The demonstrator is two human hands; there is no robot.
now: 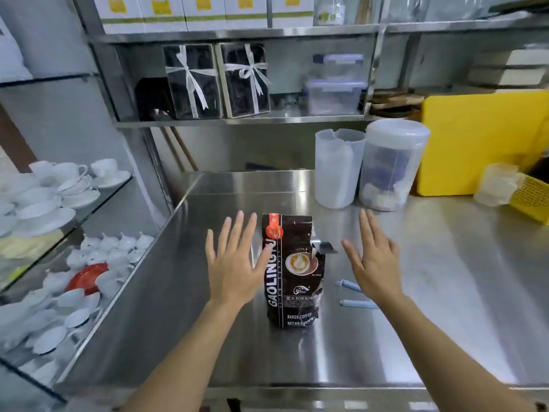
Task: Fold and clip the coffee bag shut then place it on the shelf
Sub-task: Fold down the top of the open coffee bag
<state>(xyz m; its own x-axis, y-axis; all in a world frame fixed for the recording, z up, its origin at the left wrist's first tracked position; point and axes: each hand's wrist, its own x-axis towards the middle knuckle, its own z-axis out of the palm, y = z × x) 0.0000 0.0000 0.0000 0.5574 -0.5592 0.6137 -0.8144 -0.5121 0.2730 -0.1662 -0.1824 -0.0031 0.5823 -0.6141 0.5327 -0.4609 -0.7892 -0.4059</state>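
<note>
A black coffee bag (294,272) with red and white print stands upright in the middle of the steel counter (430,307), its top unfolded and a torn corner sticking out on the right. My left hand (234,263) hovers flat and open just left of the bag, its thumb close to the bag's side. My right hand (374,260) is spread open to the right of the bag, apart from it. A light blue clip (356,294) lies on the counter under my right hand, partly hidden. The steel shelf (237,121) runs along the wall above the counter.
Two translucent plastic canisters (368,168) stand behind the bag, with a yellow board (481,141) and yellow basket (531,197) at right. The shelf holds ribboned black boxes (217,80) and clear containers (335,84). Glass shelves of white cups and saucers (53,191) are on the left.
</note>
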